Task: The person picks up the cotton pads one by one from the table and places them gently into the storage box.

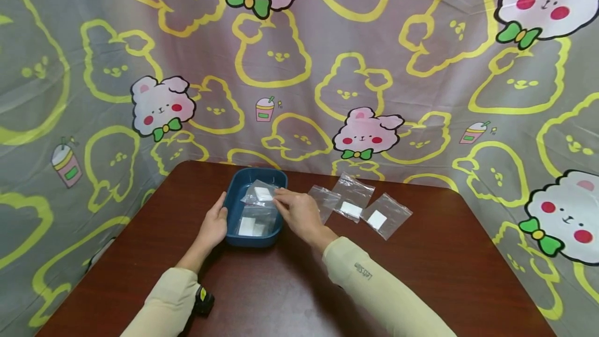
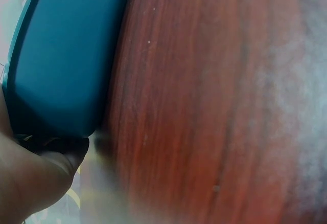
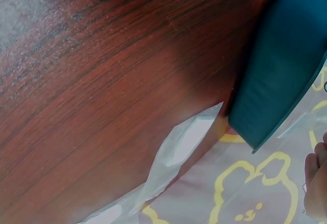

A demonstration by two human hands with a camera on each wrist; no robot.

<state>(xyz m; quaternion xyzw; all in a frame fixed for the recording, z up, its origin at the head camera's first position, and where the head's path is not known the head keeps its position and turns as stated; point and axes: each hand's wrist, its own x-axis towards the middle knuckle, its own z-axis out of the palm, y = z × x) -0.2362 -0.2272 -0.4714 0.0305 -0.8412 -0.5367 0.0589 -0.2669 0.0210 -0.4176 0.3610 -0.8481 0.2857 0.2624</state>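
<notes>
A dark blue tray (image 1: 234, 191) stands on the brown table (image 1: 290, 285). My left hand (image 1: 216, 220) grips the tray's left wall, thumb at the rim; the left wrist view shows the tray's outer wall (image 2: 66, 60) against that hand (image 2: 30, 178). Over the tray, my right hand (image 1: 283, 201) pinches a small clear bag with a white square (image 1: 261, 194) inside. Another clear bag with white squares (image 1: 251, 224) lies in the tray. In the right wrist view the tray (image 3: 286, 65) shows from the side, with a fingertip (image 3: 316, 183) at the right edge.
Three clear bags lie on the table right of the tray: an empty-looking one (image 1: 326, 201), and two with a white square (image 1: 352, 199) (image 1: 386, 216). One bag (image 3: 179, 147) shows in the right wrist view. A cartoon-printed sheet (image 1: 421, 66) hangs behind the table.
</notes>
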